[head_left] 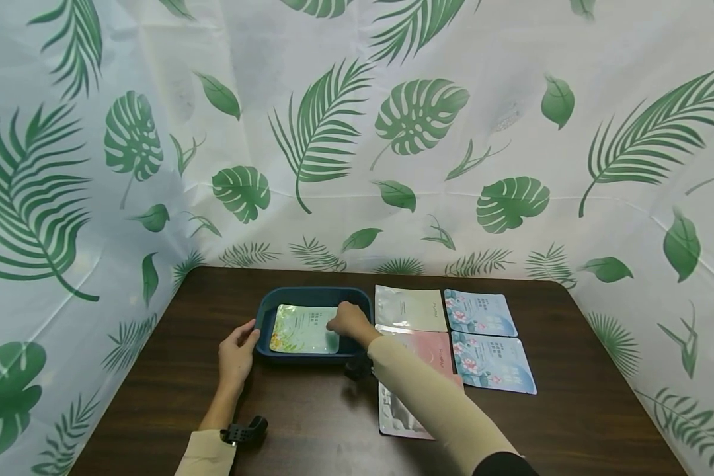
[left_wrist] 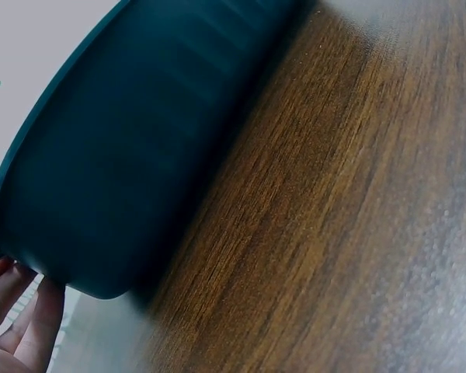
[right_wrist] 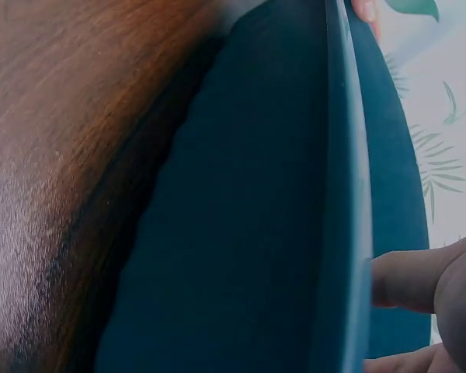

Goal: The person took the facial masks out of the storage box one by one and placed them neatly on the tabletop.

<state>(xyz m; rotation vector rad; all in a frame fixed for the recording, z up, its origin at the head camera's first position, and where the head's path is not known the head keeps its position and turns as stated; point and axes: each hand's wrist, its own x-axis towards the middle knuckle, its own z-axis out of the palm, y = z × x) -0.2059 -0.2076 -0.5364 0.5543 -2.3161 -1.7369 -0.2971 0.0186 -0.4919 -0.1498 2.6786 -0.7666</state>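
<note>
In the head view, a green-and-white face mask sachet (head_left: 305, 329) lies flat inside a dark blue plastic tray (head_left: 315, 291). My right hand (head_left: 352, 322) reaches over the tray's right part, its curled fingers pinching the sachet's right edge. The right wrist view shows fingers (right_wrist: 408, 278) of that hand behind the near rim (right_wrist: 349, 186), their tips hidden below it. My left hand (head_left: 237, 352) is at the tray's left end. In the left wrist view its fingertips (left_wrist: 48, 307) touch the outer end wall, just under the rim.
Right of the tray lie a cream sachet (head_left: 409, 309), a pink one (head_left: 424, 347), a silver-pink one (head_left: 400, 415) partly under my right sleeve, and two blue flowered ones (head_left: 480, 313). The brown wooden table (head_left: 309, 423) meets a leaf-patterned curtain (head_left: 345, 198) at the back.
</note>
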